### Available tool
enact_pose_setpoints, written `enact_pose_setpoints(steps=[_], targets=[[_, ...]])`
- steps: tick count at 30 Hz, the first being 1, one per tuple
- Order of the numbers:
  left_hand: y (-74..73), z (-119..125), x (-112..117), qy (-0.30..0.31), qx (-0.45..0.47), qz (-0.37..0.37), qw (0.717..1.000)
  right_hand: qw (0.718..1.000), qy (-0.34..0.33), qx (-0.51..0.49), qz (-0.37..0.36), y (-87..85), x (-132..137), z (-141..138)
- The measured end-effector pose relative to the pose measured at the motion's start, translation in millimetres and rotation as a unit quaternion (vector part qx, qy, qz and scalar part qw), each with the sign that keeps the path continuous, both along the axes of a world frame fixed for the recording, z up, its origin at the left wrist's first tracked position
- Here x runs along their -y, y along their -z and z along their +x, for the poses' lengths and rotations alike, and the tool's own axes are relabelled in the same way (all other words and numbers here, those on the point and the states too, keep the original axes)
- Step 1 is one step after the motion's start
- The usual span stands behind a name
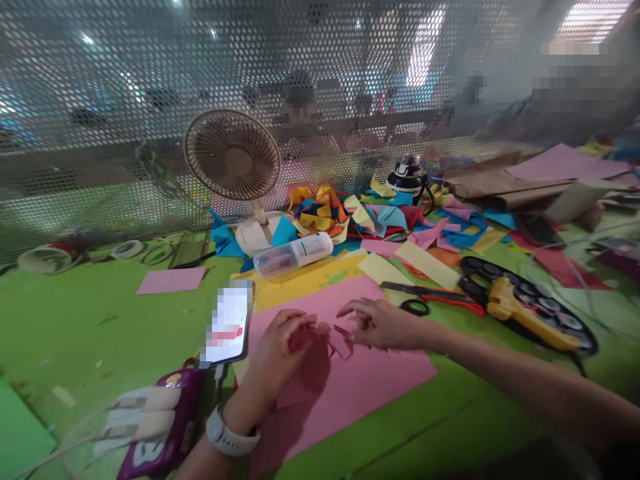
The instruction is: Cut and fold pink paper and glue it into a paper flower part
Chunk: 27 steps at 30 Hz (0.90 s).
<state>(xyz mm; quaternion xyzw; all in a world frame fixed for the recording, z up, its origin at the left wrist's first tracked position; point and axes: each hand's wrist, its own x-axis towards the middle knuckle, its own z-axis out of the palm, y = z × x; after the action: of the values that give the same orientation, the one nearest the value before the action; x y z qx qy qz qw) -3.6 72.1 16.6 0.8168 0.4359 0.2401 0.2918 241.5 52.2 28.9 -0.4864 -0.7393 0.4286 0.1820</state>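
Observation:
My left hand (283, 363), with a white watch (233, 432) on its wrist, has its fingers closed round a small folded piece of pink paper (341, 345). Its palm side and part of the paper are hidden. To the right, my right hand (375, 323) has bent fingers spread apart, the fingertips close to the paper's folded end; whether they touch it I cannot tell. Both hands are above a large pink sheet (395, 387) lying on a yellow sheet (270, 293).
A phone (231, 320) and purple power bank (167, 427) lie left. Behind are a plastic bottle (295, 255), a fan (233, 157) and heaped coloured paper (385, 217). Scissors (425, 293) and a yellow-handled tool (525, 317) lie right, on the green table (115, 327).

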Motion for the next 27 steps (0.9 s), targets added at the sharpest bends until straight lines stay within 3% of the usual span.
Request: enact_pose_setpoints(steps=[3, 7, 11, 15, 18, 23, 25, 27], targets=[[2.2, -1, 0, -0.019, 0.023, -0.014, 0.999, 1.000, -0.018, 0.007, 0.014, 7.0, 3, -10], [-1.9, -2, 1, -0.067, 0.124, -0.066, 0.988, 0.998, 0.024, -0.038, 0.053, 15.1, 2, -11], [-7.0, -1, 2, -0.105, 0.190, -0.051, 0.975, 0.963, 0.067, -0.045, 0.257, 15.0, 3, -4], [-4.1, 0, 1, -0.134, 0.239, -0.034, 0.961, 0.878, 0.029, 0.033, 0.477, 12.3, 11, -1], [0.0, -3, -3, -0.155, 0.182, 0.002, 0.971, 0.832, -0.024, 0.060, 0.550, 10.3, 19, -1], [-7.8, -2, 6, -0.129, 0.038, 0.129, 0.982, 0.799, -0.068, 0.104, 0.589, 4.3, 27, -5], [-13.7, 3, 16, -0.122, 0.012, 0.073, 0.990, 0.790, -0.096, 0.115, 0.594, 2.0, 29, -9], [-16.4, 9, 24, -0.108, 0.022, -0.031, 0.993, 0.777, -0.128, 0.120, 0.605, 1.0, 32, -16]])
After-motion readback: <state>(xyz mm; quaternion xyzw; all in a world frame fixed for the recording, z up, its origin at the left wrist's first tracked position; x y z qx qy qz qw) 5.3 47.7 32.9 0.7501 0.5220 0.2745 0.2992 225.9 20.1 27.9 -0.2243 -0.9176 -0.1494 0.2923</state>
